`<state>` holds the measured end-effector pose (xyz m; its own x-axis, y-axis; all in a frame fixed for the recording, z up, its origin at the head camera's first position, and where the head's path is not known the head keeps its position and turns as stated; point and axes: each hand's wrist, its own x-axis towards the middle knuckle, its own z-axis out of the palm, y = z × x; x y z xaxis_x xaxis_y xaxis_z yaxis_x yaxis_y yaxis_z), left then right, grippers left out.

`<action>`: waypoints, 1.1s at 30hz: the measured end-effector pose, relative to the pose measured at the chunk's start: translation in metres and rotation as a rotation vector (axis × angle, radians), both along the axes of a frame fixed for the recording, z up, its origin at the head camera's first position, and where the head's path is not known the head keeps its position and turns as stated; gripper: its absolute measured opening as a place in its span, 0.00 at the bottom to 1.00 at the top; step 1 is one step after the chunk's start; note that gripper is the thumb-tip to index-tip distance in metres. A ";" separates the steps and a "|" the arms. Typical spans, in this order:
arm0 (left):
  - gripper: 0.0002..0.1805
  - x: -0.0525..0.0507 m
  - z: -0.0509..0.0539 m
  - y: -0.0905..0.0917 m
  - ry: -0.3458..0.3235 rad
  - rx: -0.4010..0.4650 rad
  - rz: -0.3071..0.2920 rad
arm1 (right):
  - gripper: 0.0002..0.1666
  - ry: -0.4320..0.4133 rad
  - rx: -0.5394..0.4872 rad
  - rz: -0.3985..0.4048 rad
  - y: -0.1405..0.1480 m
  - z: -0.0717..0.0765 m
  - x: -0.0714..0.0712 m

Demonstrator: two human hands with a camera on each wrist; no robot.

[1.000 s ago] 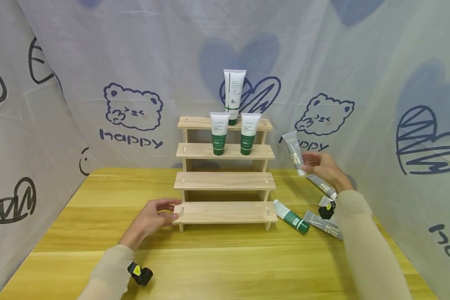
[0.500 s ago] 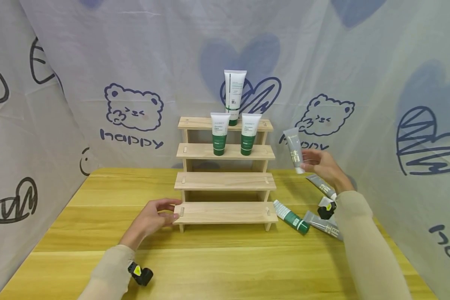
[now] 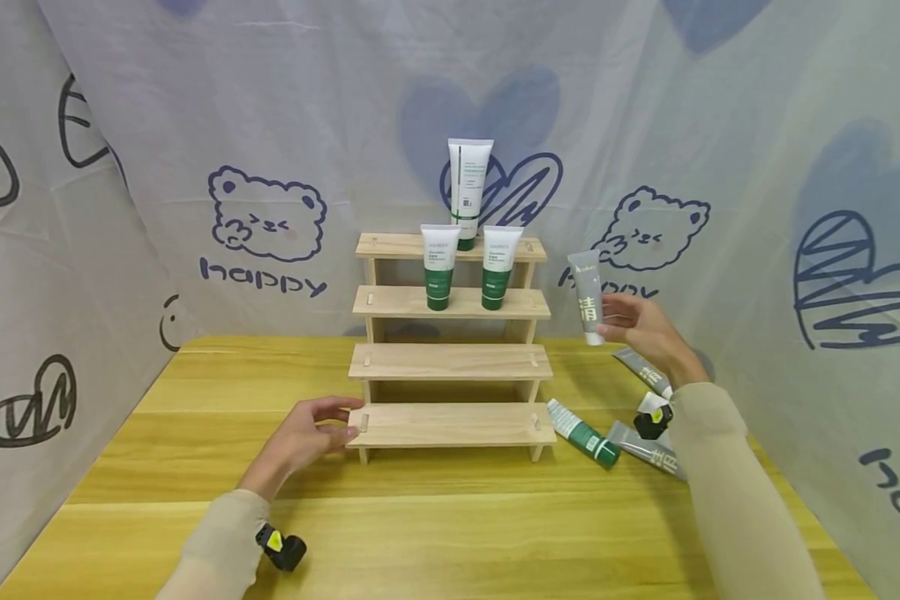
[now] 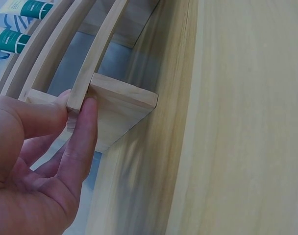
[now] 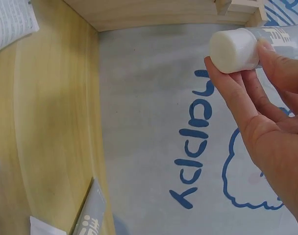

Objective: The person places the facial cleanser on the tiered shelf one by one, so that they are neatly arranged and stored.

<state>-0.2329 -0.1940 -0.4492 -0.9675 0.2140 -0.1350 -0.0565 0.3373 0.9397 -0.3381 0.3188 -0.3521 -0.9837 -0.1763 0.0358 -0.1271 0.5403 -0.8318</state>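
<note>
My right hand [image 3: 648, 335] holds a grey tube [image 3: 588, 293] with its white cap [image 5: 233, 51] down, in the air to the right of a wooden tiered shelf [image 3: 450, 362]. In the right wrist view, thumb and fingers grip the tube just by the cap. At the shelf's lowest step, my left hand [image 3: 303, 437] pinches the left end of the board [image 4: 83, 81] between thumb and finger. Two white-and-green tubes [image 3: 438, 268] stand on the second step from the top, side by side. A taller white tube [image 3: 468, 193] stands on the top step.
A green-and-white tube [image 3: 583, 433] lies on the wooden table [image 3: 450, 533] right of the shelf. Beside it lies a grey tube [image 3: 648, 452], and another grey tube [image 3: 642, 369] lies farther back. A printed cloth [image 3: 270, 100] hangs behind the table and at both sides.
The grey tube in my right hand has turned more upright, its label now facing forward, and has risen slightly. My left hand stays on the shelf.
</note>
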 end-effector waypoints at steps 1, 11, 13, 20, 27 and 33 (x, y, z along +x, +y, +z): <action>0.27 0.000 0.000 0.000 0.000 0.001 0.000 | 0.40 -0.003 0.002 0.001 -0.001 0.001 0.001; 0.27 -0.002 0.000 0.001 0.003 -0.007 0.001 | 0.39 0.019 0.027 0.019 -0.012 0.003 0.003; 0.27 -0.002 0.000 0.001 0.003 -0.008 0.002 | 0.39 0.035 0.022 0.034 -0.014 0.004 0.004; 0.26 -0.003 0.000 0.001 0.002 -0.004 0.001 | 0.37 0.055 -0.016 0.059 -0.022 0.008 0.008; 0.27 -0.002 0.000 0.000 0.004 -0.002 0.000 | 0.36 0.076 -0.019 0.056 -0.029 0.007 0.009; 0.26 -0.002 -0.001 0.000 0.000 -0.003 0.002 | 0.34 0.100 -0.036 0.087 -0.038 0.006 0.012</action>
<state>-0.2346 -0.1937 -0.4499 -0.9679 0.2121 -0.1352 -0.0567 0.3396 0.9388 -0.3262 0.2805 -0.3465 -0.9559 -0.2577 0.1410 -0.2557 0.4936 -0.8312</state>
